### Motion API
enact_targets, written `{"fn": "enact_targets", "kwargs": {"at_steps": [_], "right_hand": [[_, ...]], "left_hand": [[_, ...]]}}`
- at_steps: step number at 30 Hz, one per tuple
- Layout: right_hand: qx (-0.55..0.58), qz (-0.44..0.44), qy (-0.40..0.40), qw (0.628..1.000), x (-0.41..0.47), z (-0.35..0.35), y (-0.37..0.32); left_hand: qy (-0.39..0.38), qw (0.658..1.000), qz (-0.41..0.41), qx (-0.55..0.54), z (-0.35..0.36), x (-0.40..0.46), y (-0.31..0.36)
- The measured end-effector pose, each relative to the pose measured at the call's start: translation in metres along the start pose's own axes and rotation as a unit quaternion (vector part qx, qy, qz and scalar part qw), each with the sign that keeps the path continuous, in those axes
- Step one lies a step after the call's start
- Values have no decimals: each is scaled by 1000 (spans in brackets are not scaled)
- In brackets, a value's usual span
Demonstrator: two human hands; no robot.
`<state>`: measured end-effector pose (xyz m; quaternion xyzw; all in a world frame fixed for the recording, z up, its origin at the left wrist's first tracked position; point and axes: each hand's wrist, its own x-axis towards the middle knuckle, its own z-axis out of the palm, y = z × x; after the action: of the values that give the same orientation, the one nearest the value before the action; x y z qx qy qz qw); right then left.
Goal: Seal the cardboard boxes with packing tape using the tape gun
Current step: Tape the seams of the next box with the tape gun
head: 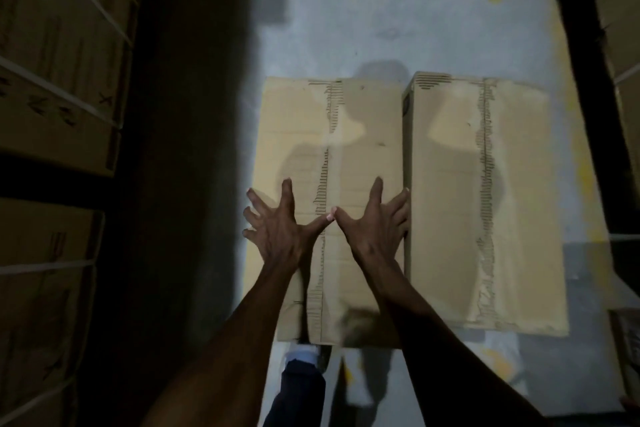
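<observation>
— What's the biggest thing in view?

— The grey concrete floor, lit down the middle and dark at both sides. To the left of the hands stands a wall of stacked cartons, strapped with pale bands. More stacked cartons rise at the far right, beyond a dark upright.

— And how many boxes are being worked on?

— Two. They sit side by side on the floor, touching along their long edges. The left box lies directly under both hands. The right box stands just beside the right hand's outer fingers and rises a little higher than its neighbour. Each has one torn, ragged strip running lengthwise down its top, along the seam.

— How many hands?

— Two, both bare, arms reaching forward from the bottom of the frame. The left hand lies flat on the left flap, fingers spread wide, the outer ones reaching over the box's left edge. The right hand lies flat on the right flap, fingers also spread, the outermost against the side of the right box. The two thumbs point inward and their tips meet over the seam.

— Is either hand holding anything?

— No, both press flat on cardboard.

— Anything smaller?

— A white shoe and a dark trouser leg show below the left box's near edge, between the forearms.
</observation>
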<state>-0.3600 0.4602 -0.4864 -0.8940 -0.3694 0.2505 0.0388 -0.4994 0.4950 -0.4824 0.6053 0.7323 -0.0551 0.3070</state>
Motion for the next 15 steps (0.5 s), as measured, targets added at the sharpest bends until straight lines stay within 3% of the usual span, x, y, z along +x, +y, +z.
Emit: {"fn": "enact_targets", "kwargs": {"at_steps": [8, 15], "right_hand": [[-2, -66, 32, 997, -102, -105, -23], [45, -40, 145, 988, -260, -223, 27]], "left_hand": [[34, 998, -46, -10, -102, -113, -5], [91, 994, 56, -15, -193, -288, 15]]}}
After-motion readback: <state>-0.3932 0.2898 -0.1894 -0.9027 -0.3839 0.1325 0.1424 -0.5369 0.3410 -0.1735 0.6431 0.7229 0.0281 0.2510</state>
